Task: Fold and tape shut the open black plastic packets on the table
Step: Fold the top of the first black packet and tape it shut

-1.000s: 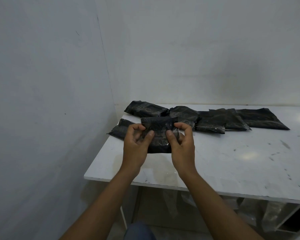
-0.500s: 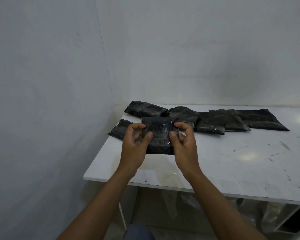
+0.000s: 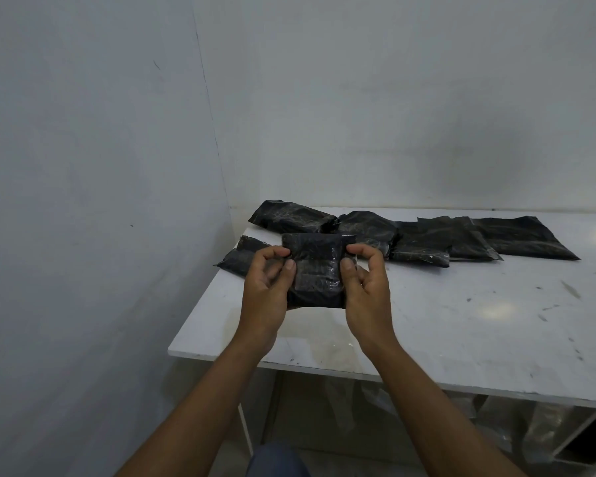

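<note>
**Black packet held up in both hands over the table's left end**

A small, squarish black plastic packet point(image 3: 315, 270) is lifted clear of the scuffed white table point(image 3: 461, 321), above its left end. The left hand point(image 3: 267, 287) pinches the packet's left edge between thumb and curled fingers. The right hand point(image 3: 367, 287) pinches its right edge the same way. A glossier band crosses the packet's middle; whether it is tape or a fold cannot be told. The plastic is opaque, so its contents stay hidden.

Behind it, a row of black plastic packets point(image 3: 420, 246) lies overlapping along the table's far edge. A lone black packet point(image 3: 241, 258) sits at the left edge, partly covered by the left hand.

Under the table, clear plastic bags point(image 3: 544, 428) are dim and hard to make out. A blue-clad knee point(image 3: 275, 459) is cut off at the bottom.
</note>
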